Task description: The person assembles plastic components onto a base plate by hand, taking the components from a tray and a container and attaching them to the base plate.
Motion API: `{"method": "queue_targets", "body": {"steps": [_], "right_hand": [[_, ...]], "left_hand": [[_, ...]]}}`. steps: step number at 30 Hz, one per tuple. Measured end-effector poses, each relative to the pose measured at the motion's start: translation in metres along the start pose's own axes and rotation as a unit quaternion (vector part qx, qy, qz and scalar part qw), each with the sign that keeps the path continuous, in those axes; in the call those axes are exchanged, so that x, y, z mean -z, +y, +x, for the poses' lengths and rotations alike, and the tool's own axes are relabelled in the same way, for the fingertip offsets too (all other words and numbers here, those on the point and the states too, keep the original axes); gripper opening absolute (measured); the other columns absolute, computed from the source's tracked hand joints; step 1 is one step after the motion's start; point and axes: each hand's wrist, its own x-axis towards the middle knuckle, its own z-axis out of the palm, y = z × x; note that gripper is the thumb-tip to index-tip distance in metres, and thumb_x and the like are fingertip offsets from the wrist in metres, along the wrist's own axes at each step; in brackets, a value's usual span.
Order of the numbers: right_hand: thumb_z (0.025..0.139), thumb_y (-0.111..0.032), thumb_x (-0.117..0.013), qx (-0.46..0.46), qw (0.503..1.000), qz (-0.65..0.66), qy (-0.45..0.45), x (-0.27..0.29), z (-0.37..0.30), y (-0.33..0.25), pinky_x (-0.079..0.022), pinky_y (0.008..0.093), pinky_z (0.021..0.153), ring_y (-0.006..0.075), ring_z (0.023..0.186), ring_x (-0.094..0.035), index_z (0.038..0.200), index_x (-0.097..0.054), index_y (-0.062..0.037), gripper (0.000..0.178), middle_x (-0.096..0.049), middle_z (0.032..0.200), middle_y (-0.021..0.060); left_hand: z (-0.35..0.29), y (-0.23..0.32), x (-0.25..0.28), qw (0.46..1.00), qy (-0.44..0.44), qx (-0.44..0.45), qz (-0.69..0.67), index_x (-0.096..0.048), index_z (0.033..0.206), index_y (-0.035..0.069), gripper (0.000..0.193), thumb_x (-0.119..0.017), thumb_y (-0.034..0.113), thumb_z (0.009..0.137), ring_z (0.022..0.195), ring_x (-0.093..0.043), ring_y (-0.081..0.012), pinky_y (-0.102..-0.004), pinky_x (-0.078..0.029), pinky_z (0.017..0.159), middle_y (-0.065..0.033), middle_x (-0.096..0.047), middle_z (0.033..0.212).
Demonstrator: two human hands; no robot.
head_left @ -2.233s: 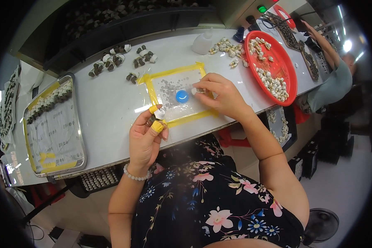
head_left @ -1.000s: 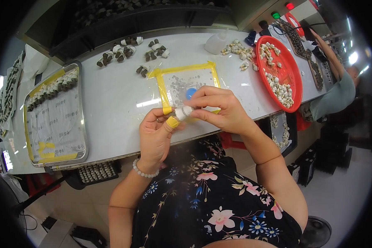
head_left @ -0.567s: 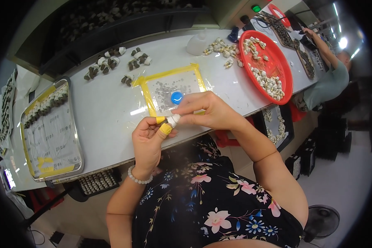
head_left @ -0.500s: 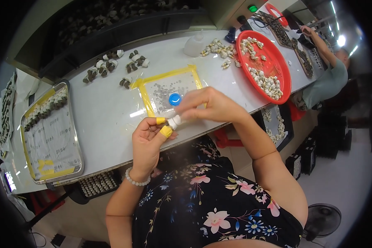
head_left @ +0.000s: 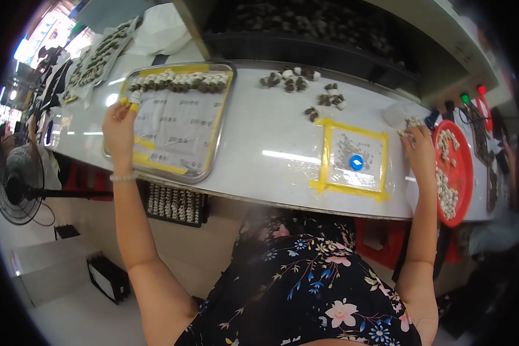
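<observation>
My left hand [head_left: 119, 128], yellow tape round its thumb and fingertip, pinches a small white-and-dark piece [head_left: 136, 97] over the upper left corner of a metal tray [head_left: 209, 164]. Beside it, a row of similar white-topped, dark-bottomed pieces [head_left: 184, 82] runs along the tray's far side, on a printed sheet edged with yellow tape. Far to the right, my right hand [head_left: 421, 154] reaches with fingers apart to a small pile of cream-white pieces [head_left: 413, 121]. Its fingertips partly cover that pile. A red round tray [head_left: 466, 193] with more cream-white pieces stands just right of this hand.
A blue cap [head_left: 356, 162] sits inside a yellow-taped square [head_left: 324, 155] on the white table [head_left: 259, 173]. Clusters of dark-and-white pieces [head_left: 294, 81] lie toward the back. A whitish translucent container [head_left: 394, 114] stands near the pile. Below the table is a filled black rack [head_left: 176, 203].
My hands have parted from above the table's front edge. The left carried the white-and-dark piece left to the metal tray; the right went to the cream-white pile. The view has turned left.
</observation>
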Motion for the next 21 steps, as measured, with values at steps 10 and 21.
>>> {"method": "queue_targets", "body": {"steps": [10,21], "right_hand": [[0.077,0.001,-0.06,-0.036,0.991,0.105,-0.08,0.03,-0.023,-0.031,-0.046,0.03,0.064,0.0226,0.073,-0.059,0.098,-0.06,-0.0011,0.021,-0.056,0.086,0.0115],[0.076,0.003,-0.058,-0.038,0.974,0.189,-0.116,0.03,-0.039,-0.043,-0.046,0.0259,0.067,0.0171,0.075,-0.056,0.105,-0.059,0.0008,0.029,-0.054,0.088,0.0095]], "left_hand": [[0.105,-0.107,0.002,0.957,0.051,-0.066,0.276,-0.06,0.098,0.006,0.025,-0.062,0.015,0.075,0.082,-0.062,-0.0294,-0.036,-0.047,0.072,-0.0138,-0.065,0.087],[0.125,-0.132,-0.007,0.98,-0.056,-0.044,0.186,-0.059,0.106,0.002,0.028,-0.053,0.013,0.081,0.093,-0.062,-0.0282,-0.0347,-0.047,0.078,-0.0176,-0.063,0.102]]}}
